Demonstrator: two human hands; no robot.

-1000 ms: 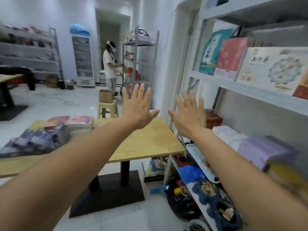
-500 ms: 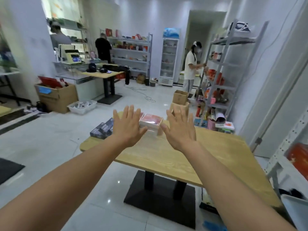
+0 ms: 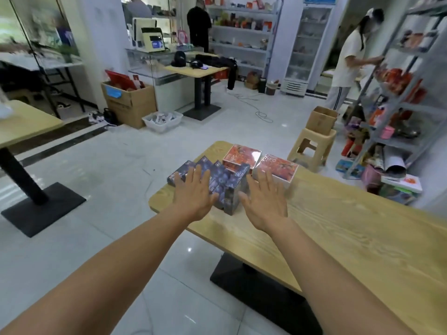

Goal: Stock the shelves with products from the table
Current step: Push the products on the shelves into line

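Several dark blue boxes (image 3: 219, 180) lie side by side at the far left end of the wooden table (image 3: 338, 228). Behind them lie two flat red boxes, one (image 3: 242, 156) to the left and one (image 3: 277, 169) to the right. My left hand (image 3: 193, 195) hovers flat, fingers straight, over the left part of the blue boxes. My right hand (image 3: 266, 201) is held flat with spread fingers just right of the blue boxes, in front of the right red box. Neither hand holds anything.
A plastic stool (image 3: 314, 146) carrying a cardboard box (image 3: 323, 118) stands beyond the table. A metal shelf rack (image 3: 396, 97) full of goods stands at the right, a person (image 3: 348, 61) beside it. Another table (image 3: 21, 126) is at the left, a big carton (image 3: 128, 100) and white bin (image 3: 162, 120) further back.
My view has swung left from the shelves to the table and come closer. Both flat hands have lowered toward the boxes, which now lie right under and beside them.
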